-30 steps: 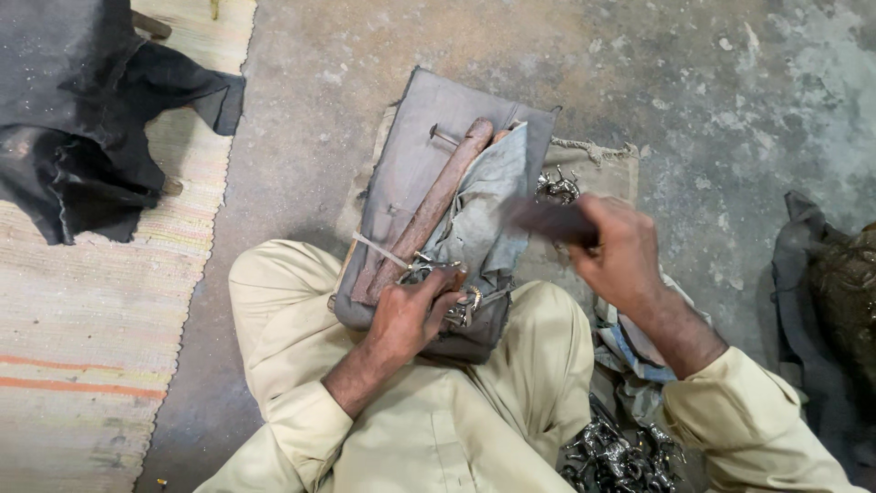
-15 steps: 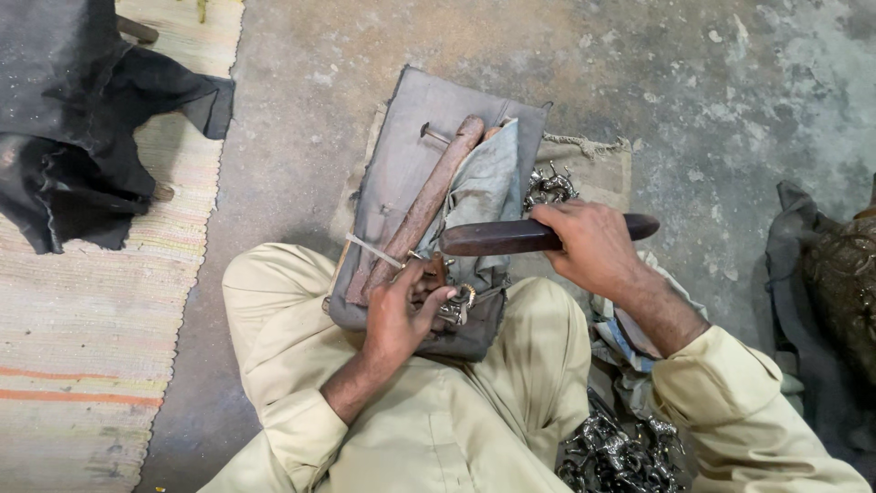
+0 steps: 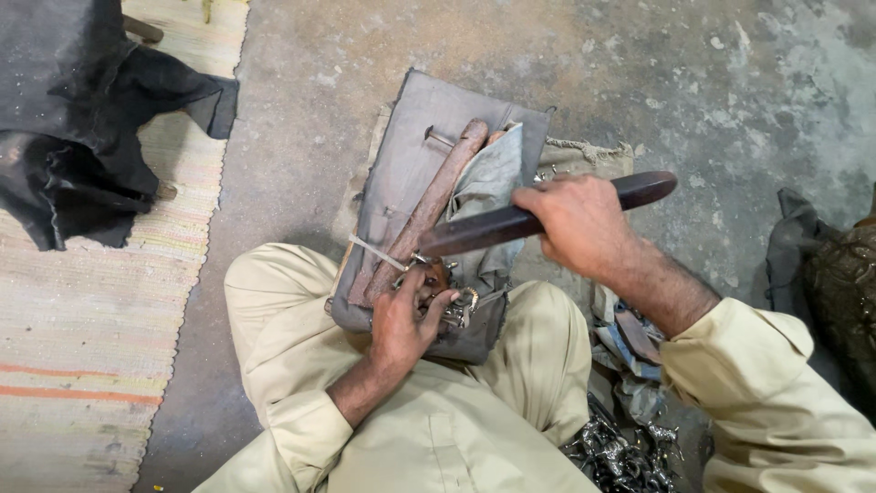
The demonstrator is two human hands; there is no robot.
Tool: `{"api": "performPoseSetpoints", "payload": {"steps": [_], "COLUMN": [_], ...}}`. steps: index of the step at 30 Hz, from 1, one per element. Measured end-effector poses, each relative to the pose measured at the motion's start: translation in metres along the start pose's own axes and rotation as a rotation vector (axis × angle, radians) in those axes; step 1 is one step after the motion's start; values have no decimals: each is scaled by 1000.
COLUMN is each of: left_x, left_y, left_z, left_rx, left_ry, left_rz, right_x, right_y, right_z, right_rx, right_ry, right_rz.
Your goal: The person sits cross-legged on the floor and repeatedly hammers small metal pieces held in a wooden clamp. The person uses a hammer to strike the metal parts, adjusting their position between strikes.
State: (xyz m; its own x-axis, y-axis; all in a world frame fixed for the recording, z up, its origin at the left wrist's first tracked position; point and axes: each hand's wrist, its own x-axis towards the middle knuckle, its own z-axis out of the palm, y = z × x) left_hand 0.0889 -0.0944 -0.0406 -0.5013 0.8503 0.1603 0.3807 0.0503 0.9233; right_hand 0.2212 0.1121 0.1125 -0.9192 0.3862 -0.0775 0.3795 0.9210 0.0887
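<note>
A small metal buckle (image 3: pixel 453 309) sits at the near end of a grey stone slab (image 3: pixel 411 155) that rests tilted across the person's lap, leaning away toward the concrete floor (image 3: pixel 639 73). The left hand (image 3: pixel 401 319) is curled over the buckle, fingertips pinching it against the slab beside a reddish-brown wooden block (image 3: pixel 424 212) that runs lengthwise up the slab, bound near its lower end by a pale strap (image 3: pixel 374 253). A piece of grey leather (image 3: pixel 488 183) lies draped along the right side of the block.

The right hand (image 3: pixel 579 224) is closed in a fist around a dark, long mallet (image 3: pixel 474 233), held almost level across the slab, its near end over the leather just above the left hand and its far end sticking out to the right past the knuckles.

Under the slab, a burlap sack (image 3: pixel 589 155) shows at the right edge. Near the right knee lies a heap of shiny metal buckles (image 3: pixel 620 452) with scraps of leather (image 3: pixel 630 338) just beyond them. At far left, black leather (image 3: pixel 82 119) is spread over a striped woven mat (image 3: pixel 82 347). A dark bundle (image 3: pixel 835 283) sits at the right edge.
</note>
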Motion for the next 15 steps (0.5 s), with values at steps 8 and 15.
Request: {"api": "performPoseSetpoints", "payload": {"steps": [8,15], "left_x": [0,0], "left_y": [-3,-5], "left_z": [4,6], "left_rx": [27,21], "left_ry": [-2,0], "left_rz": [21,39], "right_x": [2,0], "right_y": [-3,-2], "right_z": [-7,-7], "right_rx": [-24,4], "right_ry": [-113,-79], "right_rz": [60,45]}}
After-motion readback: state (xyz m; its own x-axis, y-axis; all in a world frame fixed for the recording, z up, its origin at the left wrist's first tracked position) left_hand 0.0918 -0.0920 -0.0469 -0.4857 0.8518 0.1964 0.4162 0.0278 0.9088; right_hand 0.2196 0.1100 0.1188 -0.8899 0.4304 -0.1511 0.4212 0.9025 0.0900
